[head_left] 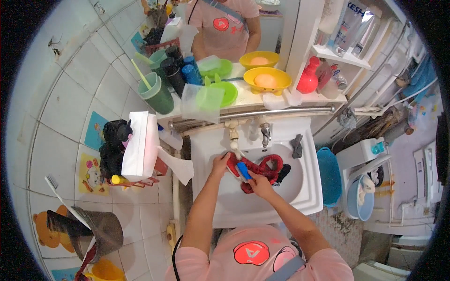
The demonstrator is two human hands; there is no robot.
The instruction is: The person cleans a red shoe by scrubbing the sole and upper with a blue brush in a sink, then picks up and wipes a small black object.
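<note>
Two hands worked in a white sink (pixel 307 187) below a cluttered shelf (pixel 253 99) and tiled wall (pixel 70 93): the left hand (pixel 219 165) gripped a red cloth (pixel 265 167), and the right hand (pixel 259 183) closed on a blue brush (pixel 243 170) against it.

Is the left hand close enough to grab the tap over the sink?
Probably yes. The left hand holds the red cloth in the white sink, just below the tap. Nothing stands between them, though it would have to let go of the cloth first.
</note>
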